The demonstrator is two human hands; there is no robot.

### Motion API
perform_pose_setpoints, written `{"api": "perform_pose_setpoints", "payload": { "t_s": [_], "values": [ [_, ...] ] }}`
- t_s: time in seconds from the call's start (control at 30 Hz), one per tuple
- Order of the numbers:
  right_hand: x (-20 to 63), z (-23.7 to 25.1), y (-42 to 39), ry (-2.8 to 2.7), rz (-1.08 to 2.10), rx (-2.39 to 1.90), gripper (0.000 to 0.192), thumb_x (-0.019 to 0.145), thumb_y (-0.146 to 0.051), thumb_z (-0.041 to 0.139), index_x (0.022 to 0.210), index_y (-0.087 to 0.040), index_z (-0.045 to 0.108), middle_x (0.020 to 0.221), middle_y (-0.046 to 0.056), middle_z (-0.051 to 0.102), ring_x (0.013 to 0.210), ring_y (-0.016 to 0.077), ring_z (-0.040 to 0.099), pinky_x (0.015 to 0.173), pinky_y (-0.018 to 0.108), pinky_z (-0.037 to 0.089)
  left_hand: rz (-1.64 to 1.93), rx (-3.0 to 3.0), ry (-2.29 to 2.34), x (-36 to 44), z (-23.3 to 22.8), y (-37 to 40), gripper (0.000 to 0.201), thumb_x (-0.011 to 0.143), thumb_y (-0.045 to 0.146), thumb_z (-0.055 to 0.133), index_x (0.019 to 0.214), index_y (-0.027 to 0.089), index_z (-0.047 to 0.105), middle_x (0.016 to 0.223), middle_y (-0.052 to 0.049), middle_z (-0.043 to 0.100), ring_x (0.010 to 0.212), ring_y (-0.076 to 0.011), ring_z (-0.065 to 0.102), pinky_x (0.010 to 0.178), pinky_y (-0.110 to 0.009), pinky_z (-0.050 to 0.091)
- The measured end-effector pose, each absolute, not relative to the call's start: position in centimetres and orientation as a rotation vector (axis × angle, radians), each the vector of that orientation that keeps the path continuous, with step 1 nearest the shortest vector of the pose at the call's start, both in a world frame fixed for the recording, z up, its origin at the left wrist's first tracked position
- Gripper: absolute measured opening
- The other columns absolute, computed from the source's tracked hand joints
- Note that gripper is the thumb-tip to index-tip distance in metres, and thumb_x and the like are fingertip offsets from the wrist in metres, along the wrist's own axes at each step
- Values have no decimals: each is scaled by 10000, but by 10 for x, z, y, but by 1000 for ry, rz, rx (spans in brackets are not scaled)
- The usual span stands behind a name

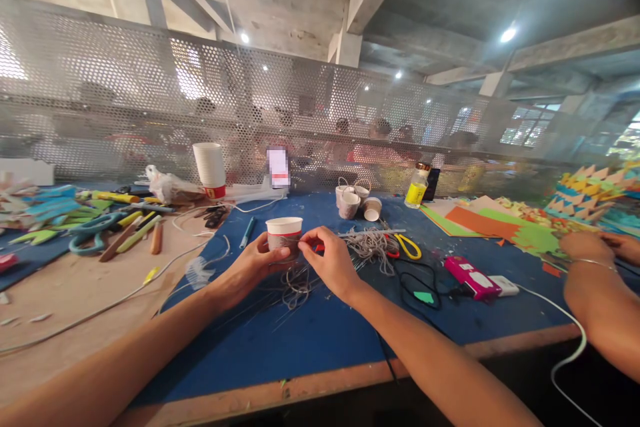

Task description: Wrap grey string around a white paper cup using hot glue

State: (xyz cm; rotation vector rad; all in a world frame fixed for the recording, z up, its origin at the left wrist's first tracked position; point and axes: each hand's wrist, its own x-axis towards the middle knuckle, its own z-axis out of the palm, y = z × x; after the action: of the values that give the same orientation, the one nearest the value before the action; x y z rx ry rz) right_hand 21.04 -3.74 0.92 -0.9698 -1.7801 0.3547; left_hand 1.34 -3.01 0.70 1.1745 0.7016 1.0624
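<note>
A white paper cup (pixel 284 225) with a red band stands upright in my left hand (pixel 263 255), whose fingers and thumb wrap its lower side. Grey string (pixel 285 241) is wound around the cup below the red band. At the cup's right side my right hand (pixel 327 259) is closed in a pinch on the string; its fingertips almost touch the cup. Loose string (pixel 296 288) lies on the blue mat (pixel 310 340) beneath the cup. A larger tangle of grey string (pixel 373 247) rests to the right, beside yellow-handled scissors (pixel 410 247).
Several string-covered small cups (pixel 349 203) stand behind. A stack of paper cups (pixel 209 170), a phone (pixel 278 167) and a yellow-labelled bottle (pixel 416 188) line the perforated screen. Blue scissors (pixel 93 233) lie left; a pink power strip (pixel 470 277) and a co-worker's arm (pixel 595 287) are right.
</note>
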Motion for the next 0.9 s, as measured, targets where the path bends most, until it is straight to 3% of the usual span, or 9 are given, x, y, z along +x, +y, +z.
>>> {"api": "perform_pose_setpoints", "payload": {
  "t_s": [0.43, 0.9],
  "values": [
    [213, 8, -33, -1656, 530, -947, 163, 952, -369, 624, 903, -213, 629, 871, 39, 736, 809, 188, 711, 773, 310, 554, 1018, 1212, 716, 12, 5, -29, 574, 804, 355, 830, 1320, 203, 629, 1432, -159, 640, 1298, -358, 616, 1094, -508, 475],
    [213, 8, -33, -1660, 551, -951, 171, 958, -382, 612, 898, -222, 611, 868, 38, 730, 820, 197, 711, 788, 323, 557, 1030, 1189, 700, 13, 5, -29, 599, 761, 360, 863, 1294, 188, 651, 1395, -170, 666, 1288, -370, 625, 1113, -543, 461]
  ]
}}
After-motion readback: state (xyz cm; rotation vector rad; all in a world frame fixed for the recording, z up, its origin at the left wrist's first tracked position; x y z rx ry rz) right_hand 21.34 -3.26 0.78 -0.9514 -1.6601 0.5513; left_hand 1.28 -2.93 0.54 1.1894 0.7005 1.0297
